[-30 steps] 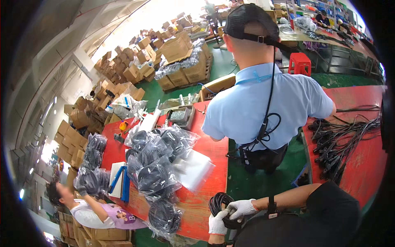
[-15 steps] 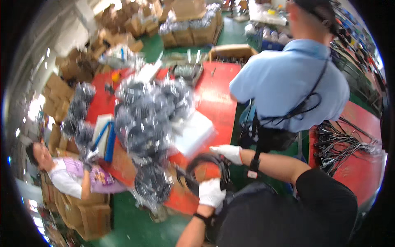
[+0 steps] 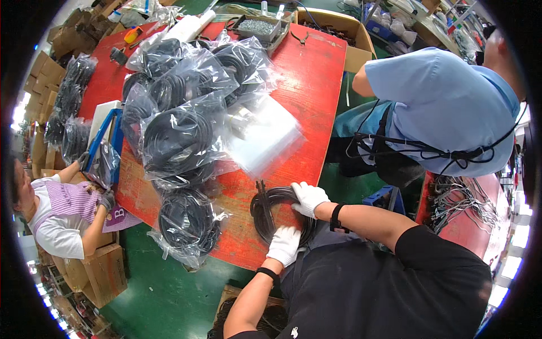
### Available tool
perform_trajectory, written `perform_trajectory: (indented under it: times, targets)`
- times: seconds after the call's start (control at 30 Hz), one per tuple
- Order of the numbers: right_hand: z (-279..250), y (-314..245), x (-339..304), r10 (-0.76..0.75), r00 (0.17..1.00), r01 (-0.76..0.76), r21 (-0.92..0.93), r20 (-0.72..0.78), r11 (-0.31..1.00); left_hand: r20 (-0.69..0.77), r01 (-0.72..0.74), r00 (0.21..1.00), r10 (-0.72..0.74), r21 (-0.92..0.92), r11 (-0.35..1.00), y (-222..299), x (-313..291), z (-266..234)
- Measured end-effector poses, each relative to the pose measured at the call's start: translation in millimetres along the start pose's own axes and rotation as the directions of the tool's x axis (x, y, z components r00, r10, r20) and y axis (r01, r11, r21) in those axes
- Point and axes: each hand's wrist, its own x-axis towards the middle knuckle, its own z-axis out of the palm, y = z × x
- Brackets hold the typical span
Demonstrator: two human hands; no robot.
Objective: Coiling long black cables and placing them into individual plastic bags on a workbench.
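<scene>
A coil of black cable (image 3: 261, 217) rests at the near edge of the red table, with its connector ends side by side across the left part of the ring. My left hand (image 3: 284, 246), in a white glove, is closed over the near side of the coil. On its far right side my right hand (image 3: 310, 199), also white-gloved, grips the ring, thumb and fingers partly hidden. Just beyond the coil lies a stack of clear plastic bags (image 3: 268, 135). Left of it are several bagged black cable coils (image 3: 178, 133), heaped on one another.
A co-worker in a purple apron (image 3: 70, 206) handles a bag by a blue-framed device (image 3: 117, 138) at left. Another person in a light blue shirt (image 3: 446, 107) stands at right. Pliers (image 3: 300, 38), a tray of small parts (image 3: 257, 28) and a cardboard box (image 3: 358, 53) sit at the far end.
My view has shifted and steadied. Both my hands still hold the coil, now lower against the table edge. The co-worker at left has moved a hand up to the blue-framed device.
</scene>
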Motion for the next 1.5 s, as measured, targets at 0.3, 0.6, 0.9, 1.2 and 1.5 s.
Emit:
perform_trajectory:
  times: [0.3,0.6,0.9,1.2,1.5]
  targets:
    - [-10.8,-5.1,5.4,0.017,0.994,-0.002,-0.14,0.109,0.99,-0.407,0.562,0.572,-0.713,-0.438,0.701,-76.9,65.5,-96.5]
    - [-6.4,-3.6,5.4,0.005,0.995,0.007,-0.124,0.097,0.992,-0.367,0.449,0.8,-0.474,-0.157,0.88,-60.5,91.2,-48.5]
    - [-26.4,17.7,-11.4,-0.099,0.985,0.082,0.121,0.142,0.989,-0.284,0.465,0.771,-0.57,-0.36,0.809,-59.8,60.2,-45.8]
    - [-31.1,47.6,-27.4,0.017,0.994,-0.048,0.3,0.105,0.953,-0.342,0.52,0.759,-0.553,-0.193,0.832,-159.4,135.0,-91.5]
    - [-43.2,61.9,-15.1,0.125,0.973,-0.2,0.439,0.193,0.876,-0.494,0.434,0.726,-0.479,-0.211,0.876,-192.2,157.8,-56.8]
